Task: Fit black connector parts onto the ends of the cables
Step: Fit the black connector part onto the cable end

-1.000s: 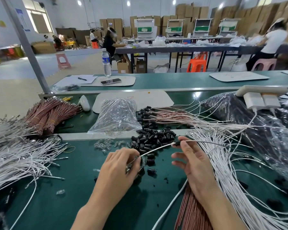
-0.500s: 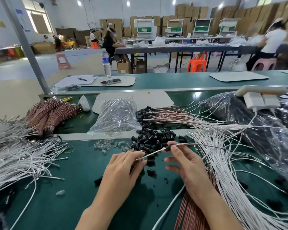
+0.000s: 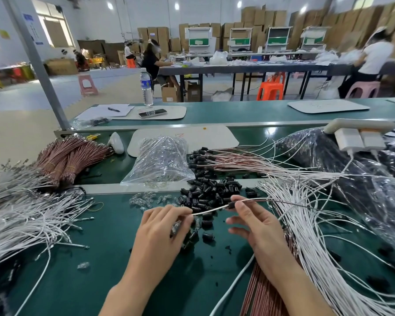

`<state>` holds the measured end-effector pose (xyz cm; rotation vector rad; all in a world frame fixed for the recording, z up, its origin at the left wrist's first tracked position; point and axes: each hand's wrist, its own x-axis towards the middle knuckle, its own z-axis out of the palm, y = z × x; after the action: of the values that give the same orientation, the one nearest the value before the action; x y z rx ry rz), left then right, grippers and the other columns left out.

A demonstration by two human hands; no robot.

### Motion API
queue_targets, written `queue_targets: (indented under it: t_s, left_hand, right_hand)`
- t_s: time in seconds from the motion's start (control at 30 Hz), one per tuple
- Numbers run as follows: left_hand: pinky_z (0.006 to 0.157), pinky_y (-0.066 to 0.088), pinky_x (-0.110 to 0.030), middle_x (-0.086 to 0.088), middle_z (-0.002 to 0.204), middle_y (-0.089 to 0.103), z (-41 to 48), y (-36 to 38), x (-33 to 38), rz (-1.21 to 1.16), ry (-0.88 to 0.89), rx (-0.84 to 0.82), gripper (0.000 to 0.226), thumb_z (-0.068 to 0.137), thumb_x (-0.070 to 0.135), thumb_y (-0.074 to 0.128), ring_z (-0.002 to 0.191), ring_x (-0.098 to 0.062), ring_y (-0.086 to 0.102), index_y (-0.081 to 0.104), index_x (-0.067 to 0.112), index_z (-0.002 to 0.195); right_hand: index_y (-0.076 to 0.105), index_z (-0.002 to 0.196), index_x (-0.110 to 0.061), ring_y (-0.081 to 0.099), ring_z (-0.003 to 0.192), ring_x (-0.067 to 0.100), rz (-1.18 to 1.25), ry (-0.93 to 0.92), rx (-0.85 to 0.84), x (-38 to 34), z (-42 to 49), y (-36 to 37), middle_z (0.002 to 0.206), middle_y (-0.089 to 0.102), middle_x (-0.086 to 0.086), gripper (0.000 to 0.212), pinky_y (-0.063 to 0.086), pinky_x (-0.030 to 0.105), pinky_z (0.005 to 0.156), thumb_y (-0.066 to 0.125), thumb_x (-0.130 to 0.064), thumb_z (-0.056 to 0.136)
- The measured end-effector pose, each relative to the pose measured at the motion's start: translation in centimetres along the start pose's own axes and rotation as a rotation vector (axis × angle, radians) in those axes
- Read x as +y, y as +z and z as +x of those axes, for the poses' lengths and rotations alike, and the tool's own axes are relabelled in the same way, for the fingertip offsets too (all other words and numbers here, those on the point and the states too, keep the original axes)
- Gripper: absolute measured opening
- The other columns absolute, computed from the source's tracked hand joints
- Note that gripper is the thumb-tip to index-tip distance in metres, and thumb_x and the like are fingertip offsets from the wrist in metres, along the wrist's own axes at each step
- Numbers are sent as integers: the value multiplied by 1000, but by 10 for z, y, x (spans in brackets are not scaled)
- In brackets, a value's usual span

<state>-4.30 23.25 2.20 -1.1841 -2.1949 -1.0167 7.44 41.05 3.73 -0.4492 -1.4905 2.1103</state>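
Note:
My left hand (image 3: 162, 226) pinches the end of a thin white cable (image 3: 209, 210) over the green bench. My right hand (image 3: 253, 221) pinches a small black connector (image 3: 231, 205) on the same cable between thumb and forefinger; a dark wire runs on to the right from there. A heap of loose black connector parts (image 3: 211, 190) lies just beyond both hands. Several more black parts and small clear pieces lie under my left hand. A big sheaf of white cables (image 3: 306, 213) spreads out on the right.
More white cables (image 3: 27, 213) lie at the left, with bundled copper-coloured cables (image 3: 66, 156) behind them. A clear bag of small parts (image 3: 162, 160) stands beyond the heap. Black plastic bags (image 3: 356, 169) and a white power strip (image 3: 360, 128) fill the right.
Both hands came closer together; my right hand slid the black connector leftward along the white cable. The stretch of cable between the hands is shorter and lower now.

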Motion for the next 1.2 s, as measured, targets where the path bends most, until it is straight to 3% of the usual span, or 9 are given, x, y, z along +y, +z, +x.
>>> queue_targets:
  t_s: [0.27, 0.43, 0.77, 0.9, 1.0, 1.2]
  left_hand:
    - [83, 44, -27, 21, 92, 65, -2, 7, 16, -76, 29, -14, 25, 99, 39, 54, 86, 1, 57, 73, 24, 102]
    - [83, 41, -17, 25, 95, 63, -4, 8, 20, -138, -16, -44, 25, 97, 46, 59, 98, 16, 48, 72, 25, 104]
    - [84, 41, -19, 27, 97, 60, -7, 9, 17, -139, -71, -84, 6, 99, 41, 55, 96, 4, 52, 60, 39, 102]
    - [84, 42, -18, 27, 97, 61, -8, 10, 18, -144, -75, -91, 10, 99, 43, 53, 97, 5, 52, 60, 37, 101]
    - [82, 41, -16, 28, 96, 63, -9, 12, 20, -150, -88, -100, 12, 98, 47, 51, 95, 3, 53, 60, 40, 101]
    - [84, 43, -15, 29, 96, 63, -9, 9, 16, -185, -128, -133, 24, 96, 62, 46, 97, -1, 55, 58, 47, 111]
  right_hand:
    - [78, 104, -34, 75, 86, 20, -196, 9, -131, 5, -6, 11, 94, 77, 5, 22, 60, 27, 71, 71, -35, 84]
    - [79, 105, -34, 75, 87, 19, -217, 0, -137, 4, -7, 10, 95, 78, 4, 21, 59, 26, 72, 72, -35, 84]
    - [80, 104, -30, 74, 83, 19, -129, -9, -67, 5, -5, 9, 88, 76, 5, 27, 57, 24, 68, 75, -39, 78]
    - [78, 104, -30, 74, 85, 22, -18, 26, -88, 5, -4, 9, 98, 76, 6, 31, 59, 27, 68, 77, -41, 76]
    - [75, 104, -32, 74, 87, 20, -58, 38, -170, 10, -5, 13, 106, 76, 9, 27, 59, 28, 71, 79, -31, 78]
    - [75, 99, -33, 74, 85, 20, -89, -25, -81, 10, -3, 8, 92, 76, 7, 25, 58, 26, 69, 79, -28, 76]
